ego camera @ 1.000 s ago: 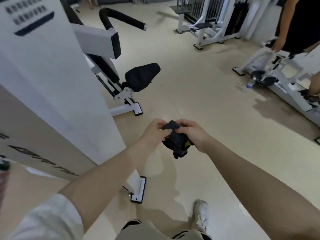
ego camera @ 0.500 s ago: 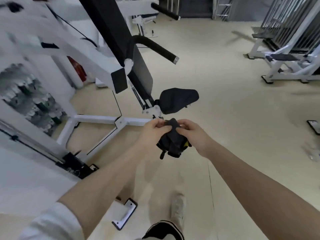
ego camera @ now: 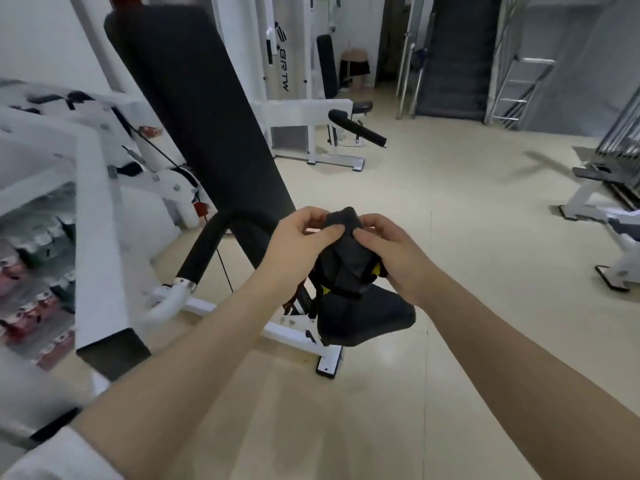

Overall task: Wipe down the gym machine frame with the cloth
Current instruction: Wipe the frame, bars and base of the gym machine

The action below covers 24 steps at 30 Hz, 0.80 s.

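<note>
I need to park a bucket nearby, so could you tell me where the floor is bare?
Bare beige floor lies right of the black padded seat, up to the white bench. Left is crowded: white machine frame and black curved handle.

Well beyond the left hand, across the beige floor, stands a second white machine (lettered BRTW on its upright). Far above and right of the right hand rises a dark staircase, a metal stepladder just beside it. Another white machine sits far to the right.
</note>
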Tool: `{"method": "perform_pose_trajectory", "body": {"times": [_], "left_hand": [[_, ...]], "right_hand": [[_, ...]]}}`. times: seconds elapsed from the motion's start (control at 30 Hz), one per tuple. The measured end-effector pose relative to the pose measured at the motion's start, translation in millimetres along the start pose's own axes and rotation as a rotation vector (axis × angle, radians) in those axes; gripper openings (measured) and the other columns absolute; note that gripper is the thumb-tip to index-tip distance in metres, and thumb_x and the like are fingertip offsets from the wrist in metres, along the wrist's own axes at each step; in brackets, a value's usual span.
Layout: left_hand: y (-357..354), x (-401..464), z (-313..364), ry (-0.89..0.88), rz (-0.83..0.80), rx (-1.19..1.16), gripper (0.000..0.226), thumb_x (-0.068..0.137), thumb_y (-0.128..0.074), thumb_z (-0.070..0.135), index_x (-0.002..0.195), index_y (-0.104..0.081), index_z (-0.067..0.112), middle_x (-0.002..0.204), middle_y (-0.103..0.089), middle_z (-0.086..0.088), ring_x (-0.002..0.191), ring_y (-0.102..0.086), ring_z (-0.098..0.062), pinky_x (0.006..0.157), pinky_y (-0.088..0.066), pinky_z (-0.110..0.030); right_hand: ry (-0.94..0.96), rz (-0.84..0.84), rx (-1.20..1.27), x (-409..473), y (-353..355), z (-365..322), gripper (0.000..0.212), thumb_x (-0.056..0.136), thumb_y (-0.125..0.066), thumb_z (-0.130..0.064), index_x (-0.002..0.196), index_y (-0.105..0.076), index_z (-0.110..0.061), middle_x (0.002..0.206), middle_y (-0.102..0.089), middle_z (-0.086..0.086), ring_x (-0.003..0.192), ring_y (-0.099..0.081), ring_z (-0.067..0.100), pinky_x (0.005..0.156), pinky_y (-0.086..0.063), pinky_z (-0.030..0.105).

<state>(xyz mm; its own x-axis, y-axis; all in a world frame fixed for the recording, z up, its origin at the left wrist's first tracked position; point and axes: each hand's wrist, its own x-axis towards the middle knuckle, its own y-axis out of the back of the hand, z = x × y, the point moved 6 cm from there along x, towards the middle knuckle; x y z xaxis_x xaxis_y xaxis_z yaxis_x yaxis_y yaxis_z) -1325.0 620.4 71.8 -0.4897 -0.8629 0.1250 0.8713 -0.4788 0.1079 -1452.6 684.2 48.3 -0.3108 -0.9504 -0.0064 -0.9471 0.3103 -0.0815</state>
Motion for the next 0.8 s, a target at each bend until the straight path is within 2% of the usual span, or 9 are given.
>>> {"method": "perform_pose_trajectory", "body": {"times": [0.13, 0.37, 0.43, 0.57, 0.8], "left_hand": [[-38, 62, -5, 0.035, 0.054, 0.054, 0.015, 0.083, -0.067, 0.014, 0.097, -0.065, 0.011, 0.094, -0.068, -0.004, 0.083, -0.065, -0.013, 0.074, -0.054, -0.023], [-121, 161, -28, 0.118, 0.193, 0.096, 0.013, 0.084, -0.065, 0.012, 0.098, -0.064, 0.010, 0.095, -0.069, -0.006, 0.087, -0.066, -0.019, 0.081, -0.055, -0.031], [-151, 186, -31, 0.149, 0.249, 0.078, 0.014, 0.085, -0.065, 0.013, 0.099, -0.064, 0.011, 0.095, -0.069, -0.006, 0.086, -0.066, -0.020, 0.079, -0.055, -0.030], [-210, 241, -28, 0.180, 0.302, 0.028, 0.015, 0.086, -0.064, 0.016, 0.100, -0.063, 0.011, 0.094, -0.069, -0.008, 0.088, -0.066, -0.021, 0.079, -0.053, -0.028], [-260, 337, -30, 0.196, 0.452, -0.036, 0.014, 0.090, -0.058, 0.017, 0.103, -0.062, 0.014, 0.096, -0.069, -0.003, 0.089, -0.065, -0.015, 0.063, -0.049, -0.014]], "right_hand": [[-0.021, -0.095, 0.037, 59, 48, 4, 0.012, 0.095, -0.050, -0.018, 0.102, -0.059, -0.016, 0.092, -0.064, 0.001, 0.085, -0.059, 0.015, 0.074, -0.046, 0.027], [-0.075, -0.329, -0.004, 153, 149, 7, 0.027, 0.091, -0.057, -0.009, 0.117, -0.050, -0.011, 0.100, -0.065, 0.008, 0.086, -0.064, 0.020, 0.072, -0.053, 0.031], [-0.086, -0.376, -0.029, 177, 183, 1, 0.030, 0.089, -0.059, -0.005, 0.115, -0.047, -0.013, 0.103, -0.065, 0.011, 0.084, -0.065, 0.021, 0.069, -0.054, 0.030], [-0.050, -0.397, -0.062, 231, 253, -17, 0.027, 0.088, -0.061, -0.005, 0.108, -0.048, -0.018, 0.103, -0.065, 0.013, 0.083, -0.064, 0.024, 0.073, -0.053, 0.036], [-0.114, -0.541, 0.080, 323, 319, -26, 0.032, 0.090, -0.056, -0.005, 0.119, -0.053, -0.019, 0.099, -0.063, 0.008, 0.083, -0.064, 0.021, 0.070, -0.051, 0.029]]}}
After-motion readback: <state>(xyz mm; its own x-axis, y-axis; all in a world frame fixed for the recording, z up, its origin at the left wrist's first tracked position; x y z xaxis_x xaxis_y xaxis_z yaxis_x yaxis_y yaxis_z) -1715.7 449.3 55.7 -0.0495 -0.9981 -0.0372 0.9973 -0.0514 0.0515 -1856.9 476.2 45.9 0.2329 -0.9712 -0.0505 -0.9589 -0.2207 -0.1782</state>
